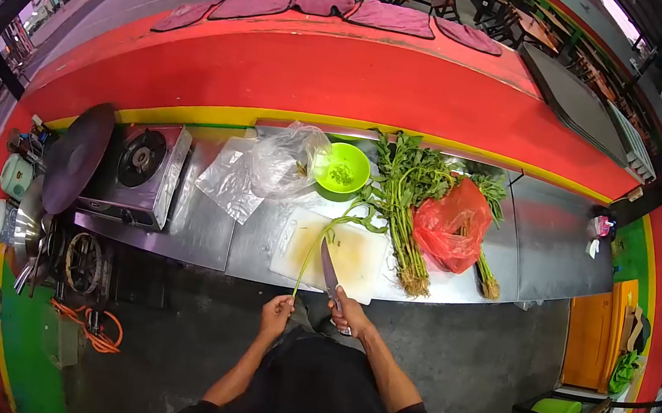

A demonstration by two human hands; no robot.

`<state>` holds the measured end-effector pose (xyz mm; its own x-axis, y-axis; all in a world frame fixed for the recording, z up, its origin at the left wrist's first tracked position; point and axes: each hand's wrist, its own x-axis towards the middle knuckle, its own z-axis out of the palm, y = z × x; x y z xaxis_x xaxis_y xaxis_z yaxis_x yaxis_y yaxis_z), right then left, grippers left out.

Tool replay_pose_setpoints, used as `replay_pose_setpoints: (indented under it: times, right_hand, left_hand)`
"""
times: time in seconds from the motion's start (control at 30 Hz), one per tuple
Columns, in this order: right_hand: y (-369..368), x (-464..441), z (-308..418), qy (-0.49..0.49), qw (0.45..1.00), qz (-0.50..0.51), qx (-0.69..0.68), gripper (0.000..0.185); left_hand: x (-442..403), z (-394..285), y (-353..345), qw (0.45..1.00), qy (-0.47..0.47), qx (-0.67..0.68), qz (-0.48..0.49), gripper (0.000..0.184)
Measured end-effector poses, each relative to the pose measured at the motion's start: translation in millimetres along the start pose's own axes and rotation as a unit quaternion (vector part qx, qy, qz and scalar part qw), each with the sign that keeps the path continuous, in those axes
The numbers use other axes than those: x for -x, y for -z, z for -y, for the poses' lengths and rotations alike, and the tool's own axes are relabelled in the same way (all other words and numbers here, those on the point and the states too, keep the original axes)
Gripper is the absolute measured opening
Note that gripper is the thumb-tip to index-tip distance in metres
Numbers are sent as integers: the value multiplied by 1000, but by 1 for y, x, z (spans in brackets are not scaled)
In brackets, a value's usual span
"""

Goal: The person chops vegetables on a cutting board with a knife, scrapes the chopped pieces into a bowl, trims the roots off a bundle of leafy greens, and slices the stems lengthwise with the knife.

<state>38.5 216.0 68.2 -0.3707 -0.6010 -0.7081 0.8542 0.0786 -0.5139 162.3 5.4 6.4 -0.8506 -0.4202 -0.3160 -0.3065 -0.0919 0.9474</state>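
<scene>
Two hands are occupied at the near edge of the desk (205, 244). The left hand (277, 315) pinches the lower end of one long green stem (307, 263), its fingers closed narrowly, probably because something so thin needs only a light grip to stay steady. The right hand (350, 313) is wrapped around the handle of a knife (329, 271), whose blade points away from the body, seemingly a safe and controllable angle. Its tip comes close to the stem; whether they touch I cannot tell.

Beneath both lies a white cutting board (364, 271), which likely shields the metal surface. The stem slants across it, with its leafy end toward the far side.

Just right of the board, a bundle of greens (402, 216) lies roots nearest the person, perhaps so that single stems are easy to pick out. A red bag (454, 227) sits beside it.

Beyond the board stands a green bowl (362, 179) with small green bits inside, probably placed within easy reach. Clear plastic bags (282, 167) crowd its left side.
</scene>
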Motion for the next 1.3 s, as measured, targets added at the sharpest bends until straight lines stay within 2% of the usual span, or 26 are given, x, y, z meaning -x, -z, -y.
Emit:
replay_pose_setpoints:
  times: [0.3, 0.53, 0.77, 1.1, 1.3]
  right_hand:
    - [1, -13, 3, -45, 998, 8, -51, 60]
    - [9, -10, 7, -47, 992, 47, -111, 58]
    - [8, -8, 9, -63, 985, 84, -138, 59]
    - [4, -10, 9, -61, 986, 95, -119, 56]
    - [-3, -11, 10, -44, 999, 9, -5, 58]
  left_hand:
    - [1, -6, -1, 998, -46, -43, -21, 20]
    - [-2, -8, -4, 991, -56, -96, -77, 16]
    - [-1, -21, -5, 985, -79, -125, -84, 16]
    - [-2, -17, -5, 984, -70, -139, -89, 17]
    - [-3, -12, -3, 984, -88, -133, -77, 17]
